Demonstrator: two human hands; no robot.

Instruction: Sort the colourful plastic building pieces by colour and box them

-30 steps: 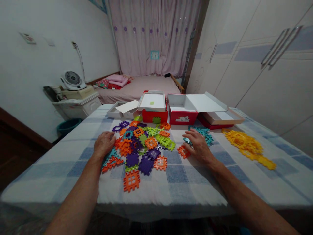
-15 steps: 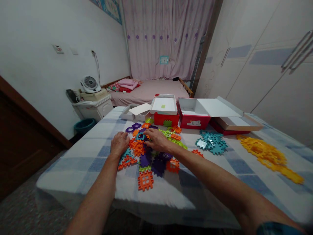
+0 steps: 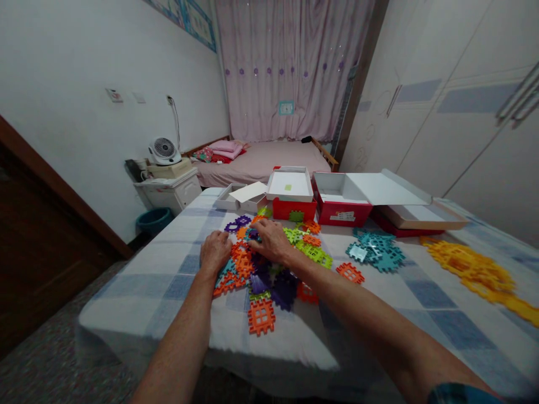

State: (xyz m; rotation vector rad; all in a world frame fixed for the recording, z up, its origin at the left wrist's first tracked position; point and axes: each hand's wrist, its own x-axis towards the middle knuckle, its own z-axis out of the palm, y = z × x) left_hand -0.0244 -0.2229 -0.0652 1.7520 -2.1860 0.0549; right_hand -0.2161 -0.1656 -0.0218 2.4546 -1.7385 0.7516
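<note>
A mixed pile of flat plastic building pieces [image 3: 273, 269] in orange, purple, green and teal lies on a blue-checked tablecloth [image 3: 138, 280]. My left hand [image 3: 215, 252] rests knuckles-up on the pile's left edge, its fingers curled down onto the pieces. My right hand [image 3: 272, 240] reaches across the top of the pile, and its bent fingertips close on a dark piece at the far side. One orange square piece [image 3: 261, 316] lies alone at the near edge of the pile.
A teal pile [image 3: 377, 249], a lone orange piece [image 3: 350, 272] and a yellow pile [image 3: 475, 269] lie to the right. Open red boxes [image 3: 343, 213] and a white box [image 3: 229, 199] stand behind. A fan [image 3: 164, 150], cabinet [image 3: 172, 191] and bin [image 3: 154, 219] stand left; wardrobes [image 3: 442, 123] right.
My right hand has left the teal pile and crossed left onto the mixed pile. The left hand has stayed on the pile's left edge. The view has turned left.
</note>
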